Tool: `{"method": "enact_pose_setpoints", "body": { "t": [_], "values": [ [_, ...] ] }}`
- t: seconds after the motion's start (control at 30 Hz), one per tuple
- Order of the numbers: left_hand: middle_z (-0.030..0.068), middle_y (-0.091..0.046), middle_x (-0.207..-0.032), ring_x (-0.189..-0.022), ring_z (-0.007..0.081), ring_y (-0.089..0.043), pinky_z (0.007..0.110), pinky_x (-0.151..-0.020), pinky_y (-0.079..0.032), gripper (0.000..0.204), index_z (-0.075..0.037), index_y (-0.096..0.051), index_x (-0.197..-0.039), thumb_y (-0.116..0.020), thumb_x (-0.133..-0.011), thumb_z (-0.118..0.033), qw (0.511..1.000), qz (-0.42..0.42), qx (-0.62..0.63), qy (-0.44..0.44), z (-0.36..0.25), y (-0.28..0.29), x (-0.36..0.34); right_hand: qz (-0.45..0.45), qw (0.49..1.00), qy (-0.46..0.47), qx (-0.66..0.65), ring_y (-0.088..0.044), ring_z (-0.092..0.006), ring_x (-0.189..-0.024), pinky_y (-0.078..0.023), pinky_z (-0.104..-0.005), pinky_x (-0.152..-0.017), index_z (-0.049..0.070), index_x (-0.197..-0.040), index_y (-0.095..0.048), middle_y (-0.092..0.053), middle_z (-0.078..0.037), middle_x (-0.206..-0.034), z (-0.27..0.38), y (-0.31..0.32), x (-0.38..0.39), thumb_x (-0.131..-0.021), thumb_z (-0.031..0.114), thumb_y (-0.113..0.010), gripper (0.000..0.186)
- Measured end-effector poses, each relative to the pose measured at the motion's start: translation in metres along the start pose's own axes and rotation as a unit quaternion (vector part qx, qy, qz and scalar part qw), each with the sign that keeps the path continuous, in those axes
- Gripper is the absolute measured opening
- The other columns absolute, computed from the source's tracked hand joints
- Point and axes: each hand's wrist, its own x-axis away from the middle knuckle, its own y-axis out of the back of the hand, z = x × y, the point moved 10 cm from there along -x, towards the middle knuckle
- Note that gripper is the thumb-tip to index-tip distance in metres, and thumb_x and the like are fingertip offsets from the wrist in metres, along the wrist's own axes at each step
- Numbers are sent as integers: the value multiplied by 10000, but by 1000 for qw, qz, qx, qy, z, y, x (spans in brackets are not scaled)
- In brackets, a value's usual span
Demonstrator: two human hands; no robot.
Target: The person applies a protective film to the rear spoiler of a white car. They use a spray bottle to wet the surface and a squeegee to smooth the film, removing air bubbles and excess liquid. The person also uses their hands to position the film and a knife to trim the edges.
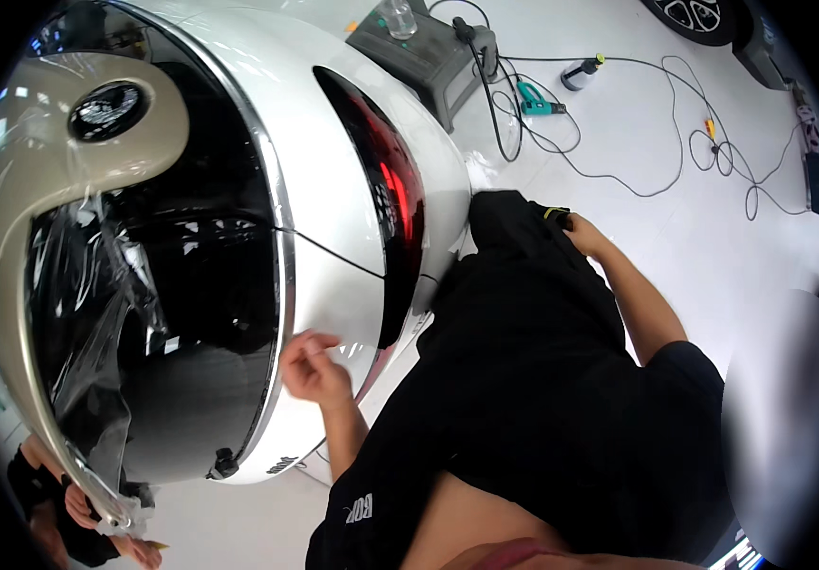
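Note:
Beside me on the left is the rear of a white car (324,199), with a dark rear window (210,285) and a lit red tail light (395,190). My left hand (314,369) is over the white panel by the window's edge. Its fingers are curled in and slightly blurred; whatever may be between them does not show. Loose clear film (96,370) hangs wrinkled over the dark glass, along the beige upper body part (134,152). Down by my thigh, my right hand (582,235) is closed round a dark object with a yellow stripe (556,217), partly hidden by the fingers.
A grey platform (419,62) carrying a clear bottle (397,17) stands past the car's corner. On the pale floor lie a teal heat gun (535,100), a spray bottle (580,74) and looping cables (685,142). A co-worker's hands (82,503) are at the lower left.

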Motion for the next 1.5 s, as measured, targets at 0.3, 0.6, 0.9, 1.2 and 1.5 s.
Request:
{"method": "enact_pose_setpoints", "body": {
  "t": [0.3,0.6,0.9,1.2,1.5],
  "values": [
    [105,-703,-706,-628,196,-688,306,-627,-534,42,17,-649,-961,-657,-928,-8,964,221,70,127,-33,-161,-34,-136,955,264,19,-690,-221,-844,-543,-320,-785,15,-1226,-621,-705,-143,-985,292,119,-125,-901,231,-713,401],
    [97,-749,-808,-693,174,-699,283,-678,-532,58,3,-672,-992,-647,-941,-8,936,110,-55,330,-31,-186,-17,-363,743,548,129,-600,-394,-1150,-502,-453,-969,85,-1383,-547,-614,-232,-1252,625,144,-316,-779,261,-826,689],
    [155,-703,-1204,-1144,330,-658,405,-979,-513,422,-18,-608,-1287,-653,-958,-279,822,259,-23,507,-7,-205,114,-59,806,476,348,-620,-453,-1006,-501,-483,-877,-27,-1138,-656,-650,-270,-1024,522,64,-322,-867,350,-736,471],
    [155,-689,-1182,-1156,336,-631,436,-981,-496,385,-49,-605,-1264,-599,-982,-312,851,254,-10,460,15,-94,296,345,843,404,84,-618,-182,-1009,-466,-323,-935,10,-1088,-634,-692,-74,-955,526,45,132,-783,338,-823,486],
    [137,-750,-1049,-983,266,-724,356,-845,-564,316,15,-643,-1212,-638,-997,-217,855,-99,53,506,13,119,433,443,768,452,-94,-494,-169,-407,-515,-359,-517,-27,-793,-560,-473,-52,-485,471,-144,449,-948,317,-657,390]
  ]
}}
